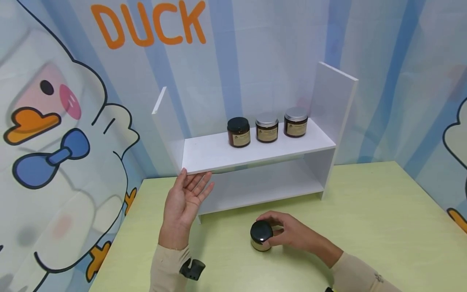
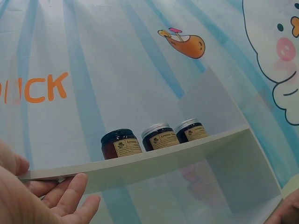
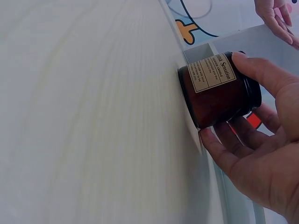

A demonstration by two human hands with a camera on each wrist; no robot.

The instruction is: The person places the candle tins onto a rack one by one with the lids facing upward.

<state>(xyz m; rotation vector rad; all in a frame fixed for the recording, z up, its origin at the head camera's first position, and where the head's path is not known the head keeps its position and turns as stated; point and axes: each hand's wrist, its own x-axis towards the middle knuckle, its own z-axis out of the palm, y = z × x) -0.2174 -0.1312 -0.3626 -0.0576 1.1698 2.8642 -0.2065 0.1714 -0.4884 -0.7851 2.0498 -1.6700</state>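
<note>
Low in the head view, my right hand (image 1: 290,231) grips an amber candle jar (image 1: 261,235) with a black lid. The jar stands upright on or just at the tabletop. In the right wrist view, thumb and fingers lie around this candle jar (image 3: 210,88), with its printed label facing the camera. My left hand (image 1: 186,200) holds the front left edge of the white shelf (image 1: 208,156), thumb above the board and fingers beneath it. On the upper board stand a black-lidded candle jar (image 1: 238,133) and two silver-lidded candle jars (image 1: 267,128), (image 1: 296,122).
The shelf's lower board (image 1: 262,184) lies just above the pale green table (image 1: 379,211). Tall side panels (image 1: 333,101) rise at both ends of the shelf. Behind everything hangs a striped cloth backdrop (image 1: 277,52) with a printed duck.
</note>
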